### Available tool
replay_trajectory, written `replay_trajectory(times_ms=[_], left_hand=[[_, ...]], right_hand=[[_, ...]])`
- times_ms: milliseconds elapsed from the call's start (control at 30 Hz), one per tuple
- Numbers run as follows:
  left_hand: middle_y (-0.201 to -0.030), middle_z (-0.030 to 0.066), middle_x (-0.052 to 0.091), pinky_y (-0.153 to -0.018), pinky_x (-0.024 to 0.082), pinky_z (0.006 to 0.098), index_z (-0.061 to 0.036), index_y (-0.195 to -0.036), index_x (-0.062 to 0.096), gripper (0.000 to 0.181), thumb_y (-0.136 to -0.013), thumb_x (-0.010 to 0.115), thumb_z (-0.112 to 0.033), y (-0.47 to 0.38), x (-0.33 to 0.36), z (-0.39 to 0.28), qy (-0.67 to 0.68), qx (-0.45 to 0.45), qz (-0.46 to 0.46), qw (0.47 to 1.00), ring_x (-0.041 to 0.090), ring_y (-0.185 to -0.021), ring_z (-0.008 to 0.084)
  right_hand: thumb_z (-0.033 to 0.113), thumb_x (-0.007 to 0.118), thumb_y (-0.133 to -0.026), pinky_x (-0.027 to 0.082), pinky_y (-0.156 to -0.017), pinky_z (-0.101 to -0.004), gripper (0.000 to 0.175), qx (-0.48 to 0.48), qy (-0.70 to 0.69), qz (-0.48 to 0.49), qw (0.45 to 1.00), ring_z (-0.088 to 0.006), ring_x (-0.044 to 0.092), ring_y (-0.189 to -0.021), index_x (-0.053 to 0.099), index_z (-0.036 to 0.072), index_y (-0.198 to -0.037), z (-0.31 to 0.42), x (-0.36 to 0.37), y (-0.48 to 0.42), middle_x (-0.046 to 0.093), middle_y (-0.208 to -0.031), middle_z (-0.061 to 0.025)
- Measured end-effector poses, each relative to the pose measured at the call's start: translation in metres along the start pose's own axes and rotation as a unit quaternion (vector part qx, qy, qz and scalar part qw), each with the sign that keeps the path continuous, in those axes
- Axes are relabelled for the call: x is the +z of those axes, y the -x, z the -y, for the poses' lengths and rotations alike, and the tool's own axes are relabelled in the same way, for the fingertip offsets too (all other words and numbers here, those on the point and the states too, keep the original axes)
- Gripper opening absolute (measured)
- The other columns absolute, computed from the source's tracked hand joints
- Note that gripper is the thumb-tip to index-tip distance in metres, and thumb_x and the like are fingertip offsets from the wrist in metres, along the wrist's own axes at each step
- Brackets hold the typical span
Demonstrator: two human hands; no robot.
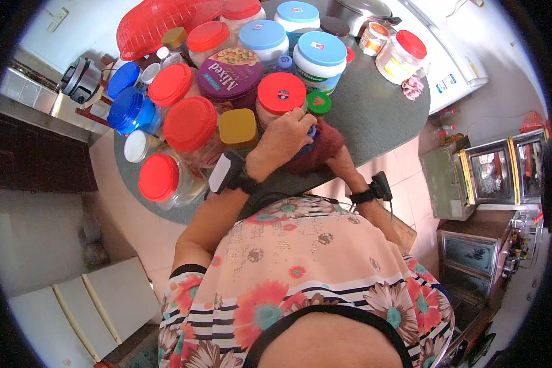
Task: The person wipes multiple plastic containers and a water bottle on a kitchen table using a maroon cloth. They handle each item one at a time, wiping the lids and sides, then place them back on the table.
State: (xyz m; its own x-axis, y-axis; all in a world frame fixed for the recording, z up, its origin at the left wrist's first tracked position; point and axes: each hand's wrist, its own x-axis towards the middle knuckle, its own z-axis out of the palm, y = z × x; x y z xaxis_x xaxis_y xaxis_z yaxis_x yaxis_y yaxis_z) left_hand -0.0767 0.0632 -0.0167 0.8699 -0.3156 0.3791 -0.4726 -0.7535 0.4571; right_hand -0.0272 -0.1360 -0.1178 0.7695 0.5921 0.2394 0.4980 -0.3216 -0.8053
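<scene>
My left hand point(283, 140) grips a small container with a blue cap point(311, 132), close to the table's near edge. Most of that container is hidden behind my fingers and a maroon cloth point(329, 140). The cloth covers most of my right hand point(342, 158) and lies against the container. Just beyond my left hand stands a clear jar with a red lid point(281, 92). Beside that jar is a green-capped container point(319, 103). A jar with a square gold lid point(238, 126) stands left of my left hand.
Several red-lidded jars point(190, 123), blue-lidded tubs point(322, 48) and a purple mixed-nuts tin point(230, 73) crowd the dark table point(386, 110). A red plastic basket point(152, 27) and a metal pot point(361, 14) stand at the back. A pink crumpled cloth point(412, 88) lies at the right edge.
</scene>
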Motion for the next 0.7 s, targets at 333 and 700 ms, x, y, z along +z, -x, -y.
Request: replay_trajectory(times_ms=[333, 700], left_hand=[[-0.083, 0.0138, 0.064, -0.067, 0.053, 0.0434, -0.004, -0.09, 0.056, 0.043, -0.069, 0.08, -0.033, -0.008, 0.012, -0.017, -0.064, -0.101, -0.052, 0.991, 0.067, -0.08, 0.0331], [-0.095, 0.0166, 0.063, -0.075, 0.053, 0.0442, -0.006, -0.115, 0.057, 0.051, -0.074, 0.077, -0.029, -0.004, 0.002, -0.025, -0.083, -0.148, -0.014, 0.985, 0.064, -0.087, 0.0362]], right_hand=[[0.017, 0.081, -0.071, 0.038, -0.105, -0.04, 0.071, -0.028, -0.103, -0.081, 0.991, -0.0287, 0.051, -0.121, 0.048, 0.006, -0.132, 0.02, 0.02, -0.004, 0.055, -0.13, -0.0124], [0.042, 0.081, -0.069, 0.044, -0.096, -0.0457, 0.089, -0.099, -0.01, -0.089, 0.991, -0.035, 0.055, -0.116, 0.04, 0.001, -0.135, -0.022, 0.042, -0.009, 0.055, -0.128, -0.02]])
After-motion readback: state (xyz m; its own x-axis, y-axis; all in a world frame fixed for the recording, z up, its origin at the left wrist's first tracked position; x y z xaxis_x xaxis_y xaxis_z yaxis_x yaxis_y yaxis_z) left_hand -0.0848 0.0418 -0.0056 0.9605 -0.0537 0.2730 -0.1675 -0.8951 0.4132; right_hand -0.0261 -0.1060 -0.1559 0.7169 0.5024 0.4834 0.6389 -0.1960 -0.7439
